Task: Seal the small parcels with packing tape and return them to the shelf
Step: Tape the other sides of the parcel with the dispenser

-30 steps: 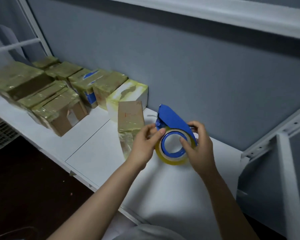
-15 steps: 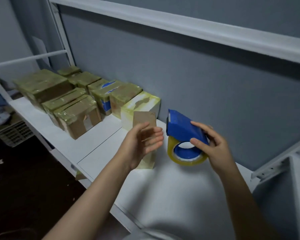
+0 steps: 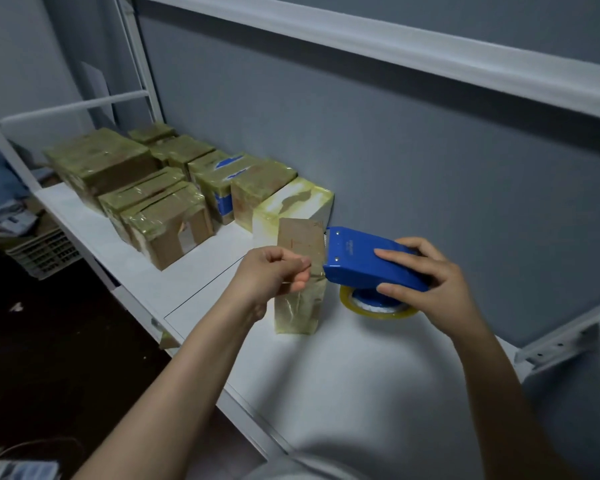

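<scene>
Fingers point(image 3: 297, 263) of the left hand point(image 3: 271, 271) are curled, thumb against forefinger, pinching a tape strip point(image 3: 293, 288) of clear film in front of the upright parcel point(image 3: 300, 237); the film is faint and its edges are hard to trace. That parcel, a slim brown box with yellowish tape round its lower half, stands on end on the white shelf point(image 3: 326, 375).

Just right of the parcel, the right hand point(image 3: 426, 282) grips the blue tape dispenser point(image 3: 354, 258): its fingers point(image 3: 392, 253) lie over the top of the cover and the thumb presses the near side. The dispenser's front edge meets the parcel's right side, near its upper half. Under the cover hangs the tape roll point(image 3: 378, 309), yellowish round a blue hub, low over the shelf and beside the parcel's base; whether it touches the board I cannot tell.

Directly behind the parcel sits a white parcel point(image 3: 291, 202) wrapped in tape, close against it. Left of the parcel and further back, the taped parcels point(image 3: 167, 223) stand packed in a cluster along the same shelf, one of them showing blue patches. Behind the parcel rises the grey wall point(image 3: 413, 150), and above it runs a white upper rail point(image 3: 395, 46). Far left of the parcel and below shelf level, a pale slatted crate point(image 3: 42, 252) sits on the dark floor.
</scene>
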